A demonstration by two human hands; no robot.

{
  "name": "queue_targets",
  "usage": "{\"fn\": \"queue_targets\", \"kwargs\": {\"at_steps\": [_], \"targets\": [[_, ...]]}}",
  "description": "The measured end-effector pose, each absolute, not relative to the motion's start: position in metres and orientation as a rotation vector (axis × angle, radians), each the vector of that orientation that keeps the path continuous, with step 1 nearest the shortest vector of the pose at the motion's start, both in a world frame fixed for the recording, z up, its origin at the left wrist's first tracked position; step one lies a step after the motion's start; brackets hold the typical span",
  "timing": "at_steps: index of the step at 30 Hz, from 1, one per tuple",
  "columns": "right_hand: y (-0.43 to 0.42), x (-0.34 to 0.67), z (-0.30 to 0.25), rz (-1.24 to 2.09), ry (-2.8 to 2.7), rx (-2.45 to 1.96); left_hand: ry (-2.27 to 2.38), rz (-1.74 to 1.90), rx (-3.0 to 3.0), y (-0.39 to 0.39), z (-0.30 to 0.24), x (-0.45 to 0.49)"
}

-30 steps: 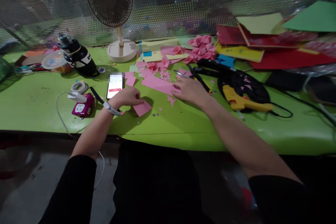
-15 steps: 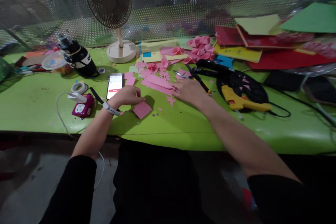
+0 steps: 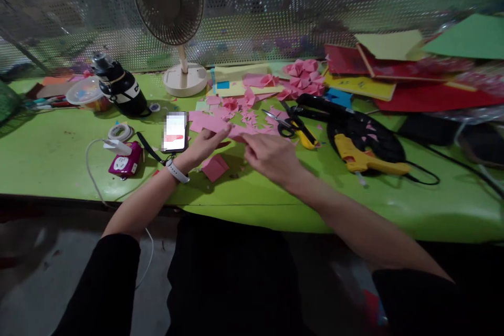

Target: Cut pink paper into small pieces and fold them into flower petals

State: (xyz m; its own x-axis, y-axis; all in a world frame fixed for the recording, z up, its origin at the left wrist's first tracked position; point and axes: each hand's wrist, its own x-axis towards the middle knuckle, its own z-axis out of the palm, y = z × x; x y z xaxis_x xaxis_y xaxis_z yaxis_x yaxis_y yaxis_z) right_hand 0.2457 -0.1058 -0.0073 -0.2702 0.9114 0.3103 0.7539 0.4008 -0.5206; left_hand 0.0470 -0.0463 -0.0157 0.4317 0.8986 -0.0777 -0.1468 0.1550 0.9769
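My left hand [image 3: 205,146], with a pale watch band on the wrist, has its thumb and fingers closed on a pink paper strip [image 3: 237,130]. Opposite it, my right hand [image 3: 273,160] pinches the right end of the same strip, just above the table. The exact fold of the paper is hidden by the fingers. A small pink paper square [image 3: 214,168] lies below my left hand. Behind the hands are pink paper scraps [image 3: 249,117] and folded pink paper flowers [image 3: 302,76]. Scissors [image 3: 286,126] and a yellow-handled tool [image 3: 306,136] lie to the right.
A phone [image 3: 175,132] lies left of my hands, near a purple power adapter [image 3: 125,160], a roll of tape [image 3: 120,131] and a black bottle [image 3: 122,86]. A fan [image 3: 183,80] stands behind. On the right lie a yellow glue gun [image 3: 364,157] with its cord and stacked coloured papers [image 3: 389,44].
My right hand has moved left with the strip, towards my left hand. My left hand has risen and moved right to the paper. The view has shifted slightly.
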Motion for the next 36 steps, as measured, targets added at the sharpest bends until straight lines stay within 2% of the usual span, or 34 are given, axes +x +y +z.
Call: {"fn": "queue_targets", "kwargs": {"at_steps": [4,8,16,21,32,36], "targets": [[-0.106,0.252,-0.004,0.24,-2.164,-1.168,0.744,0.967,0.975,-0.043,-0.009,0.045],[-0.089,0.273,-0.01,0.036,-2.145,-1.02,0.705,0.873,0.893,-0.045,-0.004,0.043],[-0.093,0.252,-0.026,0.255,-2.322,-0.722,0.732,0.828,0.832,-0.052,-0.015,0.053],[-0.092,0.25,-0.03,0.406,-2.161,-0.867,0.76,0.975,0.788,-0.051,-0.012,0.053],[-0.091,0.246,-0.029,0.797,-1.665,-1.212,0.669,0.831,0.709,-0.057,-0.025,0.061],[-0.09,0.247,-0.03,0.781,-1.623,-1.245,0.521,0.778,0.728,-0.062,-0.025,0.06]]}}
